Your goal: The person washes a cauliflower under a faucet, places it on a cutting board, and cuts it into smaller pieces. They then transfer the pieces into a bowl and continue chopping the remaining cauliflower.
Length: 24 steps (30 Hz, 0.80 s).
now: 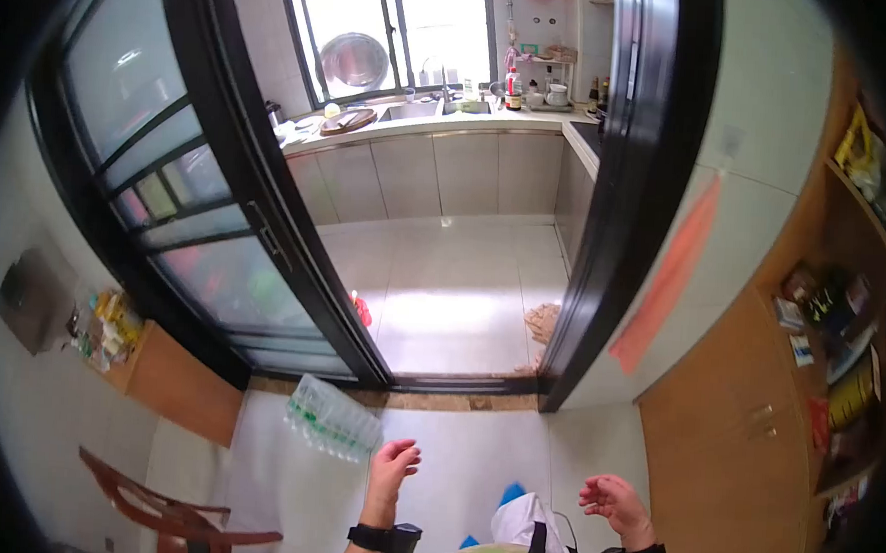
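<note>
My left hand [391,474] is held out in front of me with loosely curled fingers and nothing in it. Just left of it, a shrink-wrapped pack of clear plastic bottles [333,419] lies on the floor by the doorway; in this view the hand's edge is close to it, and contact cannot be made out. My right hand [613,503] hovers further right, fingers apart and bent, holding nothing. Each wrist wears a black strap with a small box. Between the hands, my white trousers [522,521] and a blue shoe cover [513,493] show below.
A black-framed sliding glass door [236,216] stands open to a kitchen with a counter [421,125]. A wooden chair [175,518] is at lower left, a wooden cabinet [725,441] at right. A brown crumpled bag [542,322] sits beyond the door track [467,384].
</note>
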Each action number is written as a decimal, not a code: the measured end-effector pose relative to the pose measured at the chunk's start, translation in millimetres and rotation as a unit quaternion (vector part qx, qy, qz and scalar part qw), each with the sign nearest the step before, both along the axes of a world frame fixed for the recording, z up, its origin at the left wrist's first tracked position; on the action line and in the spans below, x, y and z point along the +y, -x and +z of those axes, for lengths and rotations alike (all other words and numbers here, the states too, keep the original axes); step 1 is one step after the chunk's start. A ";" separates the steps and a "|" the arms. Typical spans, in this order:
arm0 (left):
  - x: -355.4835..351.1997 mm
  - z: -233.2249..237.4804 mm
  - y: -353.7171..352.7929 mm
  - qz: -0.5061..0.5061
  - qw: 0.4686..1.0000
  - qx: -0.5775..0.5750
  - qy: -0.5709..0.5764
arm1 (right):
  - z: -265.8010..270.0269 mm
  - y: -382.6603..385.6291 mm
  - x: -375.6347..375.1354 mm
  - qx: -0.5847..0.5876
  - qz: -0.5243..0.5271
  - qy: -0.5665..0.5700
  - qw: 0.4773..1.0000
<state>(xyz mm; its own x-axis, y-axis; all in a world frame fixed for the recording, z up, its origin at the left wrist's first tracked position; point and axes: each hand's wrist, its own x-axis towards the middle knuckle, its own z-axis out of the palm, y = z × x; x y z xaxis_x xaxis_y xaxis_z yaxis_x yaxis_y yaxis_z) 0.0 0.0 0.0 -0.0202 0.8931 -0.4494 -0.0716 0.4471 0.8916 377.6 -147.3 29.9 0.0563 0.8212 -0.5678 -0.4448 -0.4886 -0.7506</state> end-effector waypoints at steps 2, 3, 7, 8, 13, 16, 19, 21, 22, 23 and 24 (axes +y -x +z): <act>10.0 8.3 -20.2 -0.033 0.997 -0.048 -0.042 | -1.8 -6.6 -1.3 0.006 -0.015 0.027 1.000; 115.6 12.0 -5.9 -0.033 0.999 -0.014 -0.028 | -28.2 12.6 105.9 0.040 -0.013 0.039 0.998; 242.1 -1.3 -60.2 -0.033 0.994 -0.075 -0.075 | -32.0 -31.9 268.3 0.028 0.009 -0.010 1.000; 265.9 -7.4 -58.6 -0.018 0.996 -0.074 -0.052 | -29.4 -29.6 306.8 0.033 0.012 -0.021 0.999; 377.0 19.7 -33.5 0.071 0.992 -0.092 -0.040 | 10.6 -1.6 488.9 0.031 0.133 -0.041 0.990; 434.4 21.4 -16.5 0.143 0.986 -0.086 -0.030 | 9.1 14.0 577.4 0.011 0.233 -0.068 0.970; 498.3 -3.5 6.8 0.198 0.977 -0.082 -0.011 | -2.2 25.8 655.4 0.005 0.255 -0.078 0.964; 546.1 -18.9 28.8 0.222 0.972 -0.082 -0.001 | -9.3 33.8 703.8 -0.001 0.254 -0.077 0.964; 573.6 -24.1 37.0 0.231 0.969 -0.086 -0.009 | -10.7 36.4 732.5 -0.012 0.249 -0.086 0.965; 603.0 -28.4 45.5 0.241 0.966 -0.093 -0.021 | -12.1 36.7 759.0 -0.018 0.256 -0.091 0.962; 636.3 -41.9 58.4 0.249 0.962 -0.111 -0.025 | -11.9 37.3 782.0 -0.033 0.229 -0.085 0.969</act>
